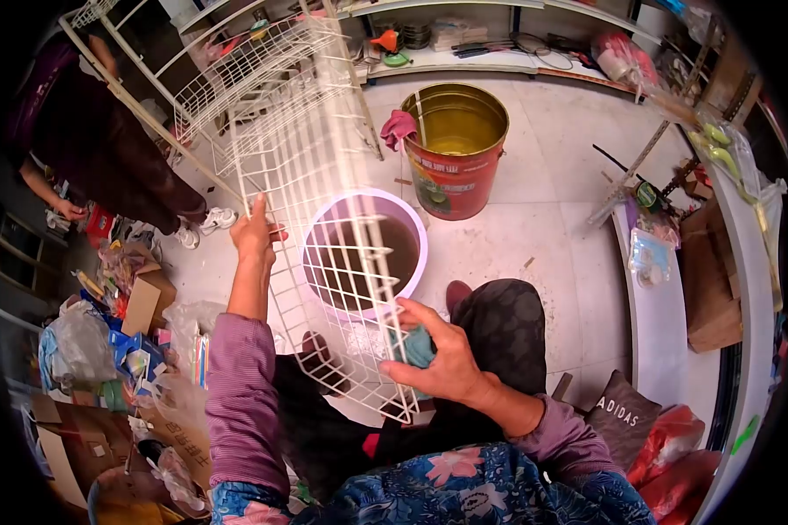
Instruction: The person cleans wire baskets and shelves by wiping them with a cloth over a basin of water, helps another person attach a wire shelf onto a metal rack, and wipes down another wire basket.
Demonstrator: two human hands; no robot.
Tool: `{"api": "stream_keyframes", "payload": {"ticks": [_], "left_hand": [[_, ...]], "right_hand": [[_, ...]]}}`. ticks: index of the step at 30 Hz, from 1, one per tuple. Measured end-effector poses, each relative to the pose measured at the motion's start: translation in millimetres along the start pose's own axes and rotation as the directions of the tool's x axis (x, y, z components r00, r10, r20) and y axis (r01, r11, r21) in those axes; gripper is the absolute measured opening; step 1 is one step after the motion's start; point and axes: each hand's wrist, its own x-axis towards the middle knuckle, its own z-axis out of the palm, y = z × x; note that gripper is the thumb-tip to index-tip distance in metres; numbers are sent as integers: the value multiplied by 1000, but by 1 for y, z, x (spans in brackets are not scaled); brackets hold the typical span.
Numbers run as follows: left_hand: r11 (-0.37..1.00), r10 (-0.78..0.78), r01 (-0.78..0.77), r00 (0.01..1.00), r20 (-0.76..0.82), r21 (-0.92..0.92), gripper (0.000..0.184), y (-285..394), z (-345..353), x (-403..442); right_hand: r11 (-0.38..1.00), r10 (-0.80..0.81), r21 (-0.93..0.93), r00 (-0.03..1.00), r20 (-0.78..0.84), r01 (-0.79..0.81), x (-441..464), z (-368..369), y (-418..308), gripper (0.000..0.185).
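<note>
We hold the white wire rack [383,280] aslant above the purple basin [420,238]; its far end blurs against the wire baskets [236,66] behind. Our left grip [254,234] is closed on the rack's left edge, some fingers out of sight. Our right grip [451,357] is closed on a teal cloth [418,348], partly hidden, at the rack's right edge. Mesh screens the basin's dark liquid, and we see a person [105,140] cut off at the left.

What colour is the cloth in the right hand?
The cloth in the right hand is teal, seen in the head view.
</note>
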Motion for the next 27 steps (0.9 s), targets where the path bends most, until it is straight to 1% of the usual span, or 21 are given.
{"api": "stream_keyframes", "payload": {"ticks": [1, 2, 3, 4, 5, 6, 7, 8, 9, 11, 14, 15, 16, 18, 19, 20, 22, 23, 24, 26, 27], "left_hand": [[991, -50, 38, 994, 92, 126, 38, 10, 6, -8], [965, -110, 63, 978, 178, 253, 37, 21, 12, -17], [952, -66, -13, 966, 248, 305, 31, 31, 19, -28], [953, -64, -14, 967, 248, 301, 31, 32, 23, -22], [945, -53, -85, 914, 403, 317, 27, 34, 26, -13], [934, -46, -159, 837, 546, 321, 25, 35, 28, -4], [934, -118, -117, 792, 599, 339, 28, 52, 34, -14], [934, -114, -118, 795, 596, 337, 28, 65, 40, -23], [933, -128, -119, 774, 620, 341, 41, 76, 47, -31], [921, -166, -130, 723, 670, 367, 68, 86, 55, -34], [950, -166, -70, 715, 679, 306, 68, 85, 63, -53], [973, -192, 29, 652, 733, 229, 67, 74, 62, -47], [974, -187, 25, 647, 740, 224, 67, 67, 62, -44], [973, -225, 168, 540, 811, 158, 62, 58, 63, -42], [958, -283, 194, 549, 786, 210, 53, 56, 67, -44], [960, -277, 192, 546, 791, 203, 53, 51, 72, -47], [955, -275, 88, 619, 736, 283, 47, 38, 88, -55], [970, -211, 55, 681, 701, 238, 45, 31, 99, -61], [979, -170, 40, 693, 701, 199, 46, 24, 109, -62], [991, -97, 3, 697, 710, 132, 44, 14, 127, -59], [991, -106, 19, 699, 707, 130, 42, 10, 137, -55]], "right_hand": [[995, -44, -92, 997, -67, 38, 0, 1, 3, 60], [995, -42, -91, 997, -69, 36, -2, -1, 9, 60], [997, 23, -75, 995, -98, -30, -2, -4, 15, 56], [994, 86, -58, 989, -124, -94, -1, -10, 19, 53], [969, 248, 3, 966, -75, -248, -1, -20, 22, 54], [980, 199, 15, 974, -109, -198, 4, -28, 22, 52], [963, 257, 112, 958, -129, -244, 8, -35, 23, 52], [936, 317, 208, 937, -145, -284, 12, -42, 23, 51], [893, 399, 284, 906, -142, -348, 17, -50, 19, 50], [847, 433, 399, 891, -138, -350, 22, -62, 23, 48], [814, 447, 481, 880, -159, -327, 36, -77, 20, 46], [801, 453, 510, 874, -176, -313, 42, -84, 17, 44], [807, 448, 506, 875, -184, -306, 50, -92, 14, 44], [874, 375, 404, 903, -209, -270, 66, -107, 12, 42], [897, 330, 377, 916, -227, -230, 76, -115, 13, 39], [901, 324, 371, 918, -230, -225, 86, -124, 14, 39], [962, 261, 133, 945, -199, -237, 107, -146, 16, 37], [963, 261, 109, 954, -151, -246, 118, -158, 25, 52], [953, 288, 136, 946, -148, -269, 127, -166, 29, 48], [953, 303, 40, 943, -138, -300, 143, -180, 29, 42], [949, 313, 13, 941, -126, -314, 147, -184, 25, 38]]}}
